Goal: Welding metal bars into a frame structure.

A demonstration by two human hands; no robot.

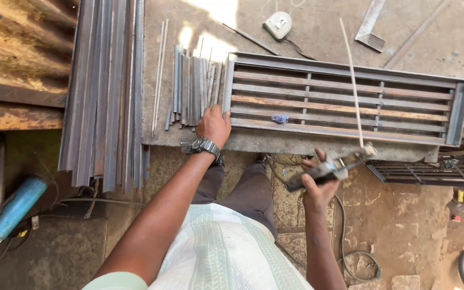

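On concrete slab [436, 37], steel grille [345, 102]; left hand [214, 124] fingers spread on strips [193, 88], right hand [317, 185] gripping electrode holder [328, 169].

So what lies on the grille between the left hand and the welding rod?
In the head view, a small blue scrap lies on the grille's bars between the left hand and the welding rod.

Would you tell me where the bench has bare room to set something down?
Bare bench lies beyond the grille, between the tape measure and the square, and in a strip left of the thin rods. It is crowded by the short bars, where the left hand rests; the right hand holds an electrode holder.
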